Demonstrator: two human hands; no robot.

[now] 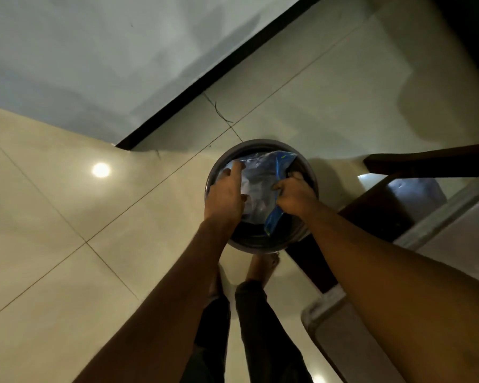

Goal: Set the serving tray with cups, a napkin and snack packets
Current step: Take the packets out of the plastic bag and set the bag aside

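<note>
**Both hands on a packet in the tray**

Head view: a round dark tray [260, 247] sits just right of the frame's centre, above the person's bare feet [262, 265]. A packet [263, 172] (clear plastic with a blue edge) lies in it, running from the upper rim down to the lower right.

The left hand [226, 194] lies over the packet's left side. Its fingers are nearly straight, the forefinger points at the upper rim, and it grips nothing. The right hand [295, 196] is at the packet's right side, with its fingers curled tight and pinching the blue edge. Whether it also grips the tray's rim cannot be told, nor what carries the tray.

Pale floor tiles [67, 230] fill the left and lower frame, with a lamp's glare [100, 170] at middle left. A grey wall [94, 51] fills the upper left, edged by a black skirting [219, 78] that runs diagonally. Dark wooden furniture [426, 161] stands at the right edge. Dark trousers [249, 327] show at the bottom centre.
</note>
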